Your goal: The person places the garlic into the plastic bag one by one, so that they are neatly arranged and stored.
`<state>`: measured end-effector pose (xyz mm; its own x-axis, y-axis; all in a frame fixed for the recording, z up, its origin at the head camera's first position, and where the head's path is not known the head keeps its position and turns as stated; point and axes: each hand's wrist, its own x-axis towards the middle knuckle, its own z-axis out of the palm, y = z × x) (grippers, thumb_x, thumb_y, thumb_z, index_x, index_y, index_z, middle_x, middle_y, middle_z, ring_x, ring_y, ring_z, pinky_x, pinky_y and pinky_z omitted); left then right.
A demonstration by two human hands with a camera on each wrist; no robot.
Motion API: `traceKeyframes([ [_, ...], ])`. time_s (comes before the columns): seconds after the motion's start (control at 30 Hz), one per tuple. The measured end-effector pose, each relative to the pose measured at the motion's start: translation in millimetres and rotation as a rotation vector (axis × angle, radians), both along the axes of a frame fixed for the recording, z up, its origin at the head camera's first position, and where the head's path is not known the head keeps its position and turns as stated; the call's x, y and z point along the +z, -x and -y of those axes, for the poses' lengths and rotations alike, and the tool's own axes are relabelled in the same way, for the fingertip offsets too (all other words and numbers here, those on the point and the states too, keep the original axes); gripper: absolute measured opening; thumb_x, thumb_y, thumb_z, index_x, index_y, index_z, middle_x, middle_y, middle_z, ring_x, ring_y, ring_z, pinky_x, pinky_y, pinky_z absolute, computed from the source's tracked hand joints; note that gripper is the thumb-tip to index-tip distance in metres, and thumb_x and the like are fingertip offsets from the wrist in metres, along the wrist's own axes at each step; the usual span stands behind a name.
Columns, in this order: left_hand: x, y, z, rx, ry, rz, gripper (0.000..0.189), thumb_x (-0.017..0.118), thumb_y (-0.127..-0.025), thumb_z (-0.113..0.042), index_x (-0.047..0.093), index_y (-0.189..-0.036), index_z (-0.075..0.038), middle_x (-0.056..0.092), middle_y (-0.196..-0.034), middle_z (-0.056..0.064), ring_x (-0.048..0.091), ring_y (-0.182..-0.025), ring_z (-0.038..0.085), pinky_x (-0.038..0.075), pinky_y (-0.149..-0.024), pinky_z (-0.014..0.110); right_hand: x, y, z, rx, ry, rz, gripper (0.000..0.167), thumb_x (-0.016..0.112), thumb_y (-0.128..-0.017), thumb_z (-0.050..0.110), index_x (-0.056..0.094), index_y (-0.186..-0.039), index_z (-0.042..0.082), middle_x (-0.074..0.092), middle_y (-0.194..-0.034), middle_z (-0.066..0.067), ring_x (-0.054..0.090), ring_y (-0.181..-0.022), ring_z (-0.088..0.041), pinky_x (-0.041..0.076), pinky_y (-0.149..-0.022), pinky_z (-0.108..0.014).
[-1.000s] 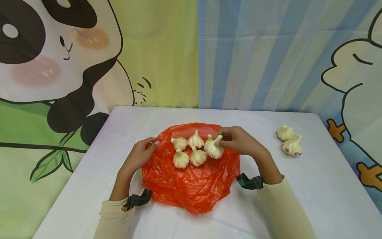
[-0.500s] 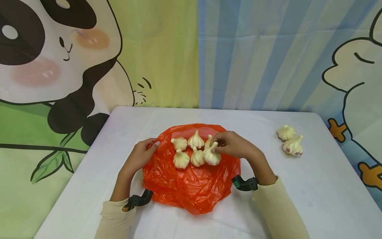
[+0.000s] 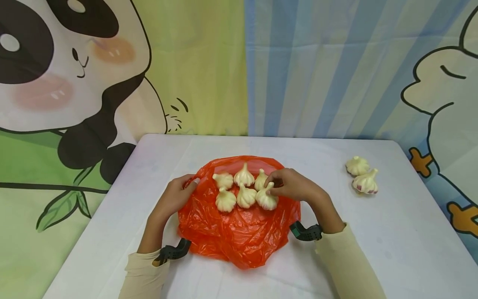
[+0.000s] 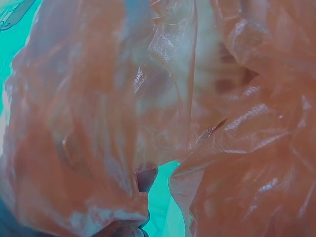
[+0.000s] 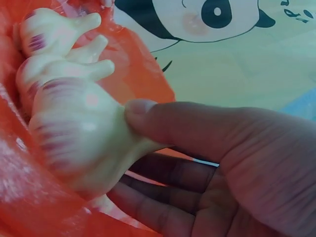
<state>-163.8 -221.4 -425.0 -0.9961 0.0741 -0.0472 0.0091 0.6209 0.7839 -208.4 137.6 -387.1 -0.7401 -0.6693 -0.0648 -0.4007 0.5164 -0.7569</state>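
Observation:
A crinkled red plastic bag (image 3: 242, 238) lies on the white table, its mouth spread. My left hand (image 3: 176, 194) grips the bag's left rim, thumb over the film. In the left wrist view, translucent bag film (image 4: 74, 123) hides most of that hand. With thumb and fingers, my right hand (image 3: 293, 185) pinches the stem of a cream garlic bulb (image 3: 267, 201), low at the right end of the bag's front row. The right wrist view shows this garlic bulb (image 5: 79, 133) up close, with purple streaks. Several more garlic bulbs (image 3: 244, 176) sit beside it in two rows.
Two garlic bulbs (image 3: 357, 165) touch each other on the right side of the table (image 3: 392, 232). A cartoon panda curtain (image 3: 194, 62) hangs behind the table's back edge. Each wrist wears a black strap device (image 3: 307, 231).
My right hand has lowered the garlic bulb from the back row to the front row's right end, uncovering another bulb behind it. My left hand stays on the bag rim.

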Motion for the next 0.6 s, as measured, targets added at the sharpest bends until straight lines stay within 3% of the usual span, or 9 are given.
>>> traceKeyframes([
  [0.27,0.8,-1.3,-1.5,0.003,-0.001,0.005,0.038,0.050,-0.102,-0.032,0.061,-0.131,-0.010,0.063,-0.123,0.010,0.060,-0.104,0.025,0.052,-0.087,0.046,-15.1,1.3,-3,-0.021,0.015,0.008,0.011,0.074,-0.086,0.009,0.070,-0.096,0.006,0.064,-0.084,0.002,0.057,-0.076,-0.016,0.051,-0.070,-0.032],
  [0.6,1.3,-1.7,-1.7,0.000,0.009,-0.004,0.038,0.049,-0.102,-0.031,0.061,-0.131,-0.009,0.062,-0.123,0.011,0.060,-0.104,0.026,0.052,-0.087,0.047,-20.1,-0.6,-2,-0.028,-0.039,0.043,0.014,0.075,-0.085,0.009,0.070,-0.098,0.005,0.065,-0.087,0.001,0.059,-0.078,-0.015,0.054,-0.072,-0.030],
])
